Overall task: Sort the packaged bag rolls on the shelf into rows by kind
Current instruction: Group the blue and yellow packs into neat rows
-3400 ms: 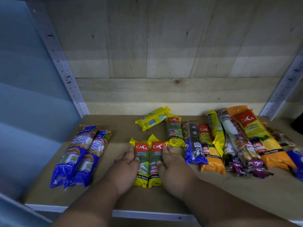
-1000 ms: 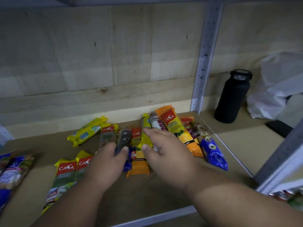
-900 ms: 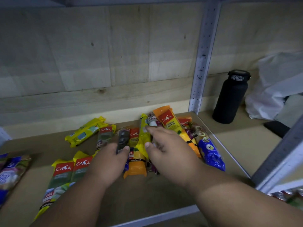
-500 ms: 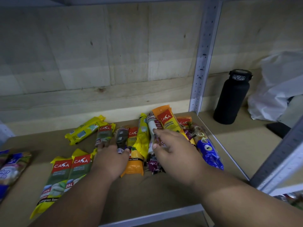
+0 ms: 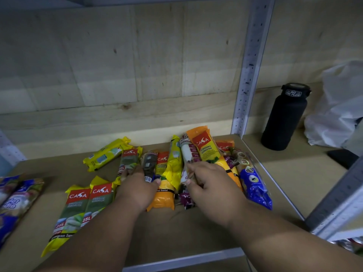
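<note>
Packaged bag rolls lie on the shelf board (image 5: 176, 232). Two green-and-yellow CASA 25L rolls (image 5: 86, 207) rest side by side at the left, with a third (image 5: 128, 160) further back. My left hand (image 5: 139, 187) closes thumb and fingers around a dark blue roll (image 5: 148, 163) in the mixed heap. My right hand (image 5: 212, 185) grips a white-and-purple roll (image 5: 188, 152) beside a yellow roll (image 5: 173, 163). A small orange roll (image 5: 163, 197), a large orange CASA roll (image 5: 204, 146) and a blue roll (image 5: 255, 185) lie around them. Two blue rolls (image 5: 17, 203) sit far left.
A flat yellow pack (image 5: 106, 154) lies at the back near the wooden wall. A perforated metal post (image 5: 249, 65) bounds the shelf bay on the right. Beyond it stand a black bottle (image 5: 284, 118) and a white plastic bag (image 5: 337, 107).
Both hands left the two green rolls and went right to the mixed heap. My right hand shifted from the yellow roll to the white-and-purple one, and my left thumb stays on the dark roll.
</note>
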